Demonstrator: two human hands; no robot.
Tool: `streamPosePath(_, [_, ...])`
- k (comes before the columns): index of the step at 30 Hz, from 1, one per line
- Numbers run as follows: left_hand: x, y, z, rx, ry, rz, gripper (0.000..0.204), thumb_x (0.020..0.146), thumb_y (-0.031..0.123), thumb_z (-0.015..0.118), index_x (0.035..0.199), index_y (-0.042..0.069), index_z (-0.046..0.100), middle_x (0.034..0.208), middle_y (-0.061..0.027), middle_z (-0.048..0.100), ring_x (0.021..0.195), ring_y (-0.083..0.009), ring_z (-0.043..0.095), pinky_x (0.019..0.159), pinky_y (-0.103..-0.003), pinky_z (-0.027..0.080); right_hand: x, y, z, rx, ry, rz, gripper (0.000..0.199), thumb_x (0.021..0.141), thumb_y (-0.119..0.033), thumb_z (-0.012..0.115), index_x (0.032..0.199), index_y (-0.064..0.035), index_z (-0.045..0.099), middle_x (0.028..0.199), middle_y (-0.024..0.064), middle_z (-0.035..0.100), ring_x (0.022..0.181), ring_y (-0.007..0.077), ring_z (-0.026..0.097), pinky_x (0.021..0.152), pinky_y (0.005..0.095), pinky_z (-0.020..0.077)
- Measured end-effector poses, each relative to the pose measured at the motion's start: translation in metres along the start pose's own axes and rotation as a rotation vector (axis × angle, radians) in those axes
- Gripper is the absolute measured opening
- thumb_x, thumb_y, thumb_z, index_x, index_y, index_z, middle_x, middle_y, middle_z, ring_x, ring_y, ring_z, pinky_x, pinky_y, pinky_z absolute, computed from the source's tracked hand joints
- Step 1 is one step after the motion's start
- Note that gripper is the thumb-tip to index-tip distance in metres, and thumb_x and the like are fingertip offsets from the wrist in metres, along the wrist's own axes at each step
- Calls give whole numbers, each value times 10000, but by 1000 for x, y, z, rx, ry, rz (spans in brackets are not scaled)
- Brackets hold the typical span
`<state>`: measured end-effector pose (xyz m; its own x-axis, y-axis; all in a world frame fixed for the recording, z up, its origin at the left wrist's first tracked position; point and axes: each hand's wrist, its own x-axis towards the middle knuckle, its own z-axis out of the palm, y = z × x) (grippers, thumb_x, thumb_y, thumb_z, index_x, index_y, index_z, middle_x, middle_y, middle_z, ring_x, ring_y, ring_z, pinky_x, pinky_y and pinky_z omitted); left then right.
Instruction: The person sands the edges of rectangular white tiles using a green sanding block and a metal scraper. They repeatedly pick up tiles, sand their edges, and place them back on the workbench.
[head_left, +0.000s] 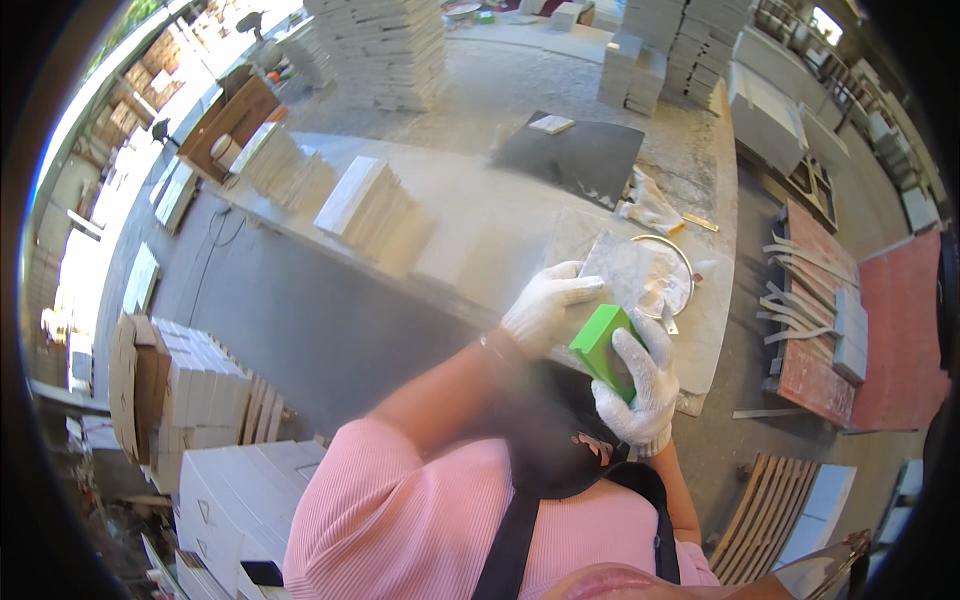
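Observation:
My right hand (pixel 640 385), in a white knit glove, is closed around a bright green rectangular block (pixel 600 342). The block is tilted in front of my body, near the table's edge. My left hand (pixel 550 303), gloved the same way, is beside the left edge of a pale grey slab (pixel 612 262) on the table. Its thumb and forefinger are stretched out; whether they touch the slab, I cannot tell. Just right of the slab is a round metal-rimmed thing (pixel 688 262) with whitish stuff inside.
The long dusty table (pixel 480 215) carries a stack of pale tiles (pixel 365 205), a dark sheet (pixel 575 155) and a crumpled cloth (pixel 650 205). Tall tile stacks (pixel 380 50) rise behind. A red board (pixel 815 300) with pale strips stands right; boxes (pixel 200 385) stand left.

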<state>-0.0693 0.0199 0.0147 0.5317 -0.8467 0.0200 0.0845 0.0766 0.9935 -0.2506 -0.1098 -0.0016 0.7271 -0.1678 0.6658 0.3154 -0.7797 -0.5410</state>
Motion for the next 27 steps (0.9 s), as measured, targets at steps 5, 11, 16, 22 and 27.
streamPosePath(5, [-7, -6, 29, -483, -60, -310, 231, 972, 137, 728, 1145, -3, 667, 1032, -50, 699, 940, -139, 680, 857, -306, 555, 32, 15, -20, -102, 214, 179, 683, 799, -46, 633, 1469, 45, 535, 1541, 214, 488, 1422, 357, 491, 1189, 439, 386])
streamPosePath(11, [-3, -5, 15, -738, 39, -319, 263, 989, 109, 696, 1210, -24, 644, 1114, -91, 707, 995, -165, 693, 917, -318, 557, 9, -2, -9, 30, 63, 137, 692, 775, -54, 650, 1456, 27, 557, 1545, 249, 492, 1469, 388, 457, 1229, 467, 343])
streamPosePath(16, [0, 1, 19, -608, -10, -334, 250, 1018, 152, 662, 1208, -5, 625, 1092, -76, 688, 970, -153, 672, 882, -315, 547, 11, 7, -11, -74, 96, 213, 701, 760, -3, 651, 1454, 10, 558, 1540, 226, 499, 1446, 382, 483, 1208, 452, 376])
streamPosePath(22, [-8, 6, 30, -522, -29, -338, 267, 1014, 202, 671, 1204, 16, 646, 1044, -25, 680, 926, -106, 634, 815, -270, 513, 28, 5, -24, -57, 168, 296, 673, 762, -54, 709, 1419, 14, 583, 1495, 225, 530, 1410, 392, 512, 1184, 476, 398])
streamPosePath(27, [-3, -8, 18, -315, 69, -135, 329, 1008, 182, 651, 1279, -4, 624, 1135, -62, 687, 1007, -131, 648, 871, -295, 527, 5, -3, -6, -74, 49, 35, 678, 701, -29, 765, 1363, 15, 630, 1442, 249, 563, 1391, 435, 534, 1155, 477, 440])
